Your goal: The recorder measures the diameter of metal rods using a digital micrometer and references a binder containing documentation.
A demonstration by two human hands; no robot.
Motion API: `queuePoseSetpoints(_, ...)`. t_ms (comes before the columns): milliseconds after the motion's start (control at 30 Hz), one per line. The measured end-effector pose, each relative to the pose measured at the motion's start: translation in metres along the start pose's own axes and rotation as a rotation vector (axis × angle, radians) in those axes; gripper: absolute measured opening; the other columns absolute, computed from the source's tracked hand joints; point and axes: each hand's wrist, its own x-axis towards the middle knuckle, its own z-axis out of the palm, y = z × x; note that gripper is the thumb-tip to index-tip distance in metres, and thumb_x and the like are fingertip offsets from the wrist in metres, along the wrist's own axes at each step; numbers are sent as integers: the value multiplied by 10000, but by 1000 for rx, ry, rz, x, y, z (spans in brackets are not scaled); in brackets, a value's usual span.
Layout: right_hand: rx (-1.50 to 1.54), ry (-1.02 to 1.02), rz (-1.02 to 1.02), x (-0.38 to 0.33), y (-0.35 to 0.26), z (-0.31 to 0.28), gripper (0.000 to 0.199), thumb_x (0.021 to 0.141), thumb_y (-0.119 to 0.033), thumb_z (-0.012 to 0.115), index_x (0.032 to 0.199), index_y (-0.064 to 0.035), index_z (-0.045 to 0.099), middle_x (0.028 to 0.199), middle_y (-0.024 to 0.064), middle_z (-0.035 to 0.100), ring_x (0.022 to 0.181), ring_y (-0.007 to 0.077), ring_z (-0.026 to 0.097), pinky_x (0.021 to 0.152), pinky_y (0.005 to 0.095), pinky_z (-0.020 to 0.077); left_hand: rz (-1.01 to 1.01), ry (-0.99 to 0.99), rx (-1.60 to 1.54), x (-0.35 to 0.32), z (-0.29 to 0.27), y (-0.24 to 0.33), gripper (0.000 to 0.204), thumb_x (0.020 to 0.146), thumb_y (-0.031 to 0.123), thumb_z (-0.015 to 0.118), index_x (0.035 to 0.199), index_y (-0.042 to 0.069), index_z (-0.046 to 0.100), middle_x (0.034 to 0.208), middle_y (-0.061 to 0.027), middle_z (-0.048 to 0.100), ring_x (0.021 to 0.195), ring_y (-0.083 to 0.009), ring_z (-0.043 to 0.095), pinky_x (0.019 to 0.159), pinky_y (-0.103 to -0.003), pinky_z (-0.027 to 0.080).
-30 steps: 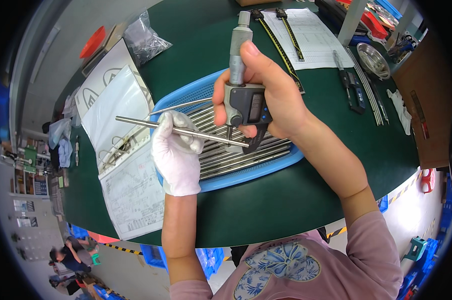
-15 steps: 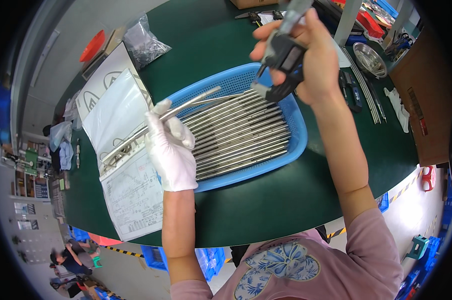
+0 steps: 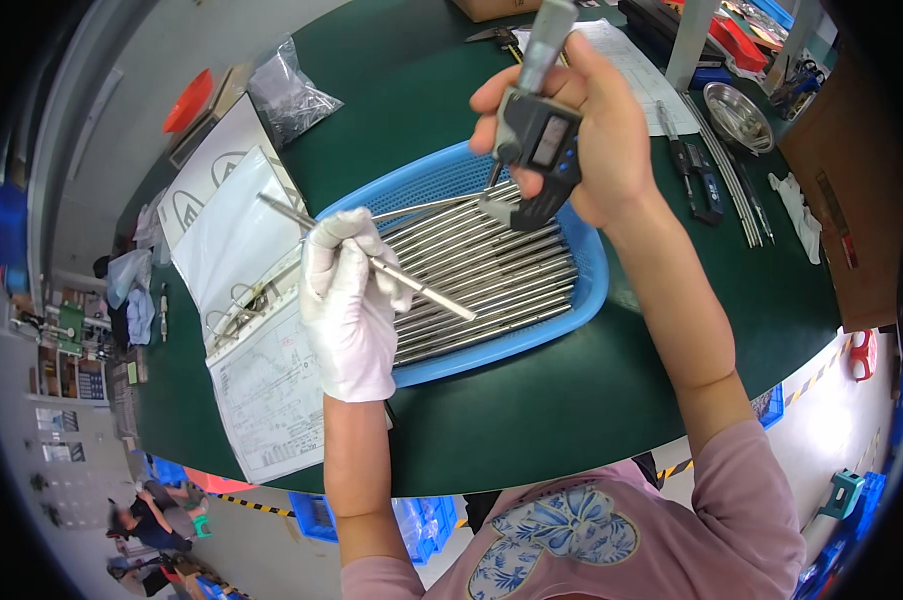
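A white glove covers my left hand (image 3: 350, 300), whose fingers are closed round a thin metal rod (image 3: 422, 288). The rod slants down to the right, its near end over the blue basket. My bare right hand (image 3: 607, 140) grips a digital micrometer (image 3: 544, 145) with a grey thimble and a small display. The micrometer's U-shaped frame points down over the basket, and its jaws are apart from the held rod. Inside the blue perforated basket (image 3: 599, 290) lie many similar metal rods (image 3: 492, 260), side by side.
An open ring binder (image 3: 234, 225) with drawing sheets lies left of the basket. Behind it sits a clear bag of small parts (image 3: 290, 90). At the right are a second micrometer (image 3: 700, 178), long rods (image 3: 732, 185), a metal bowl (image 3: 740, 115) and a cardboard box (image 3: 842, 200).
The rod in my left hand has swung from pointing up-right to slanting down-right. My right hand has moved slightly left and down with the micrometer, whose display now faces up.
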Motion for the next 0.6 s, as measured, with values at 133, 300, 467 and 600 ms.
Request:
queuePoseSetpoints(133,88,-79,130,-4,12,11,631,881,-454,154,833,37,546,655,169,585,360,133,443,376,211,389,90,10,99,-2,4,-1,230,874,50,436,1093,1,489,796,-55,512,656,-81,484,595,-207,428)
queuePoseSetpoints(300,122,-129,180,-8,15,22,647,871,-490,171,836,42,537,667,173,582,381,138,457,353,209,381,98,-6,141,-3,5,0,255,873,68,447,1118,14,493,768,-39,498,676,-89,462,601,-207,396)
queuePoseSetpoints(467,14,-163,158,-7,23,23,641,856,-506,199,820,30,549,660,155,586,408,125,472,367,202,384,98,42,160,-2,6,3,315,861,79,472,1169,21,458,758,-18,469,674,-86,442,606,-212,383)
queuePoseSetpoints(600,-134,-174,171,-11,34,25,442,840,-408,394,797,-3,567,654,84,589,455,81,486,381,193,383,199,215,104,4,5,17,480,855,94,488,1291,77,290,718,-7,459,635,-66,442,546,-194,365)
